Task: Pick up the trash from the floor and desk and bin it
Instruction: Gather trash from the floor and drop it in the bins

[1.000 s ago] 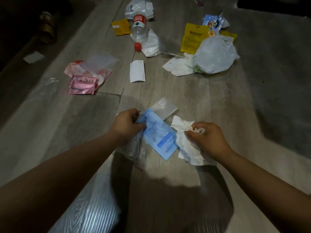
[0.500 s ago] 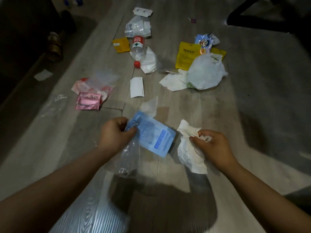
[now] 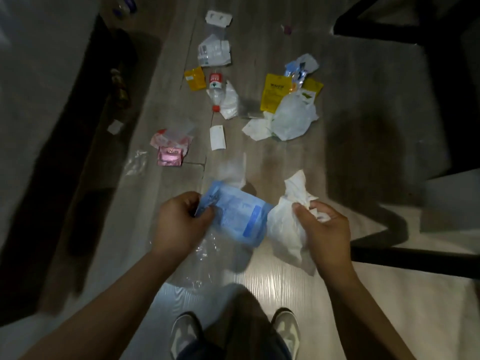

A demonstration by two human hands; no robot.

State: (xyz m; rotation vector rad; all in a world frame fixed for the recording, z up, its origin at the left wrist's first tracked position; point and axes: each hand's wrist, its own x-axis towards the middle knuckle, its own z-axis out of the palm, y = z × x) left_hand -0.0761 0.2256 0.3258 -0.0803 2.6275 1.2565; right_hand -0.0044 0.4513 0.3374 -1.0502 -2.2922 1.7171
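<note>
My left hand (image 3: 179,224) grips a blue packet (image 3: 237,216) together with a crumpled clear plastic wrapper (image 3: 200,258) that hangs below it. A thin translucent sheet (image 3: 233,170) sticks up behind the packet. My right hand (image 3: 324,229) is closed on a crumpled white tissue (image 3: 288,224). Both hands are held above the wooden floor (image 3: 298,165). More trash lies farther off: a plastic bottle (image 3: 217,89) with a red cap, pink wrappers (image 3: 170,149), a white plastic bag (image 3: 293,118), yellow packets (image 3: 274,92), a white card (image 3: 217,137).
My two shoes (image 3: 285,331) stand at the bottom of the view. A dark table leg and frame (image 3: 415,258) run along the right. A dark strip of furniture (image 3: 78,113) borders the left. A clear wrapper (image 3: 136,162) and torn white packaging (image 3: 214,51) lie on the floor.
Both hands have risen from the floor with their trash; the view has pulled back and up, and my shoes have come into view.
</note>
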